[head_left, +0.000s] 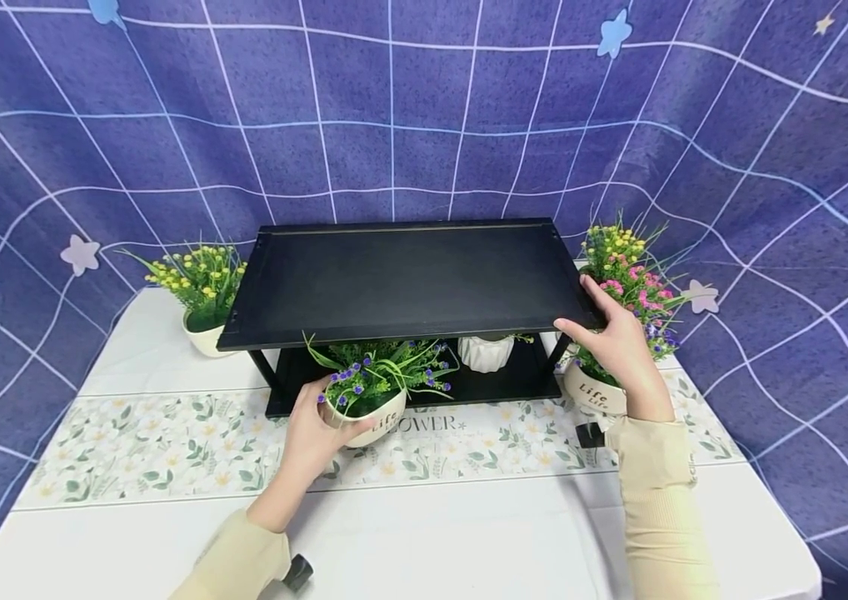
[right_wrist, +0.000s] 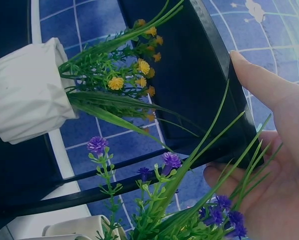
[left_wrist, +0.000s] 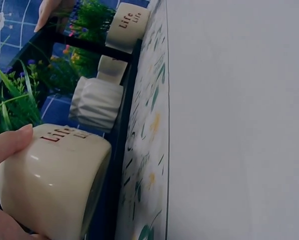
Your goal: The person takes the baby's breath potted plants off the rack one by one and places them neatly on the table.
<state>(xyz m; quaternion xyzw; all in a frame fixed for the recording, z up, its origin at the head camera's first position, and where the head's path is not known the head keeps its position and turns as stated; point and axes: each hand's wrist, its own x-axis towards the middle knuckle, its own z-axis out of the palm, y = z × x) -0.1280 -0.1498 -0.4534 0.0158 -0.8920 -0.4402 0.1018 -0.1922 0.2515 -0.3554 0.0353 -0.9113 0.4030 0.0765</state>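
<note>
My left hand (head_left: 313, 435) grips a cream "Life" flowerpot (head_left: 375, 423) with purple-flowered artificial greenery (head_left: 386, 367), at the front opening of a black two-tier shelf (head_left: 409, 279). In the left wrist view, thumb and fingers wrap the cream pot's side, and its base rim faces the camera side. My right hand (head_left: 625, 346) holds the right front corner of the shelf's top board, thumb on the near side and fingers at the end edge. A white fluted pot (head_left: 484, 354) stands on the lower board; the right wrist view shows orange-yellow flowers (right_wrist: 115, 83) in it.
Left of the shelf stands a cream pot with yellow flowers (head_left: 202, 283). To the right, cream pots with yellow, pink and purple flowers stand close together, the nearest marked "Life" (head_left: 592, 392). A floral runner (head_left: 169, 450) crosses the white table (head_left: 431, 533); a blue gridded curtain (head_left: 424, 158) hangs behind.
</note>
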